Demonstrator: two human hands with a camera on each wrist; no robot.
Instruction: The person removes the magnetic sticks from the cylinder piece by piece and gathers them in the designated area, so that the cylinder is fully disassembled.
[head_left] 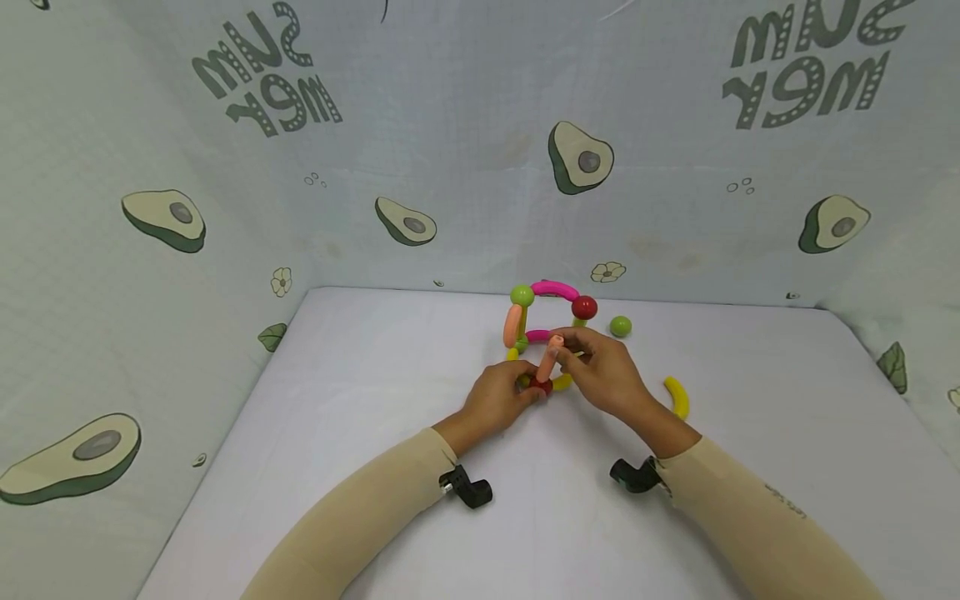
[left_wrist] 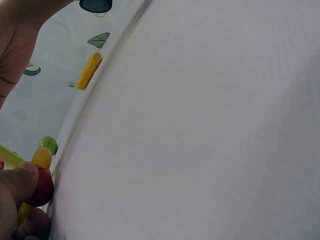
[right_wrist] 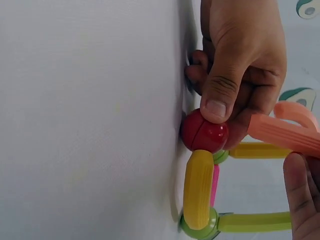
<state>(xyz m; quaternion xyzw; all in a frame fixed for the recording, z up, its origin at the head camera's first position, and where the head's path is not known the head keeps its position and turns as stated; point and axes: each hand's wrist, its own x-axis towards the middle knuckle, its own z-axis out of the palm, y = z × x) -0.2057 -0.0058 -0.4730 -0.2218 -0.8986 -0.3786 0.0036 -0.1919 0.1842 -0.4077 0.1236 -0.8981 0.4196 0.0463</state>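
Observation:
In the head view my left hand grips a red ball at the near corner of a frame built from balls and rods; its thumb presses on the ball in the right wrist view. My right hand pinches a straight salmon rod. The rod's lower end is close to the red ball, with a small gap in the right wrist view. A yellow rod joins that ball to a green ball. Behind the hands rise a curved salmon rod and a magenta rod.
A loose green ball lies right of the frame, near the back edge. A curved yellow rod lies beside my right forearm. Another red ball tops the frame's far right corner. Patterned cloth hangs behind the white table.

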